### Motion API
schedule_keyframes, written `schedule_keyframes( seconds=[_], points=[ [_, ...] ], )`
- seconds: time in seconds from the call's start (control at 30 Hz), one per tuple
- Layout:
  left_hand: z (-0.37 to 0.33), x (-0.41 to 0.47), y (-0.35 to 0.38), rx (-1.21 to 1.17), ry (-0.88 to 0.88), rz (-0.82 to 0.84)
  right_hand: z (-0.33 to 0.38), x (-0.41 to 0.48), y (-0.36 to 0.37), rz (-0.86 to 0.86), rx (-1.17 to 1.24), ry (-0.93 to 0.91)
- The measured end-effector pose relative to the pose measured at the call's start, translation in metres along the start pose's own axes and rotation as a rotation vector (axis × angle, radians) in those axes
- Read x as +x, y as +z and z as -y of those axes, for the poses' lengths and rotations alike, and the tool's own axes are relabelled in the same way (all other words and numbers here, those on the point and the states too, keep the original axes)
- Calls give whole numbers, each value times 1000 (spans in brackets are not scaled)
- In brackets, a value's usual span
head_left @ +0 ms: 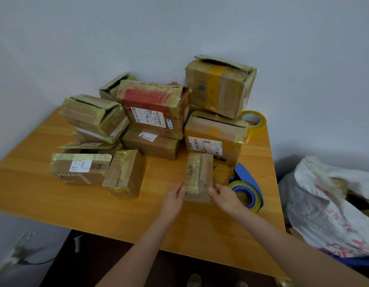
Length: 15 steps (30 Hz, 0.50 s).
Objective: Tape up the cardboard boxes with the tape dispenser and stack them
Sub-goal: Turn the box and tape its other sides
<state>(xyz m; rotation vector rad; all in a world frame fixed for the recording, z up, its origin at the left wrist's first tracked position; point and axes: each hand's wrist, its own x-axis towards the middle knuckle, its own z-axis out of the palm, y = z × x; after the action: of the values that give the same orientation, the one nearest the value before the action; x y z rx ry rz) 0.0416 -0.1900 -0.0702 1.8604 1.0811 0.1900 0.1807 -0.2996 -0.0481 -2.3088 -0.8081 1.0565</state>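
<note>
A small taped cardboard box (199,175) lies on the wooden table (34,195) in front of me. My left hand (175,195) holds its near left edge and my right hand (225,196) holds its near right edge, fingers curled round the sides. Just right of it lies the blue tape dispenser (246,189) with a roll of yellowish tape. Behind is a heap of several taped boxes, among them a red-topped box (154,106) and a tall box (220,85) stacked on another box (213,137).
A spare tape roll (253,121) stands at the table's far right edge. A white printed sack (328,206) sits right of the table. The wall is close behind the heap. Two more boxes (100,172) lie at the left front.
</note>
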Motion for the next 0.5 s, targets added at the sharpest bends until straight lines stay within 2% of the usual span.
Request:
schedule_keyframes(
  seconds=[0.1, 0.3, 0.5],
  points=[
    [10, -6, -6, 66, 115, -114, -6, -13, -7, -110, -87, -132],
    [4, -7, -3, 33, 117, -108, -11, -11, 0, -162, -124, -216],
    [-6, -4, 2, 282, 125, -110, -9, -8, -4, -177, -386, -283]
  ],
)
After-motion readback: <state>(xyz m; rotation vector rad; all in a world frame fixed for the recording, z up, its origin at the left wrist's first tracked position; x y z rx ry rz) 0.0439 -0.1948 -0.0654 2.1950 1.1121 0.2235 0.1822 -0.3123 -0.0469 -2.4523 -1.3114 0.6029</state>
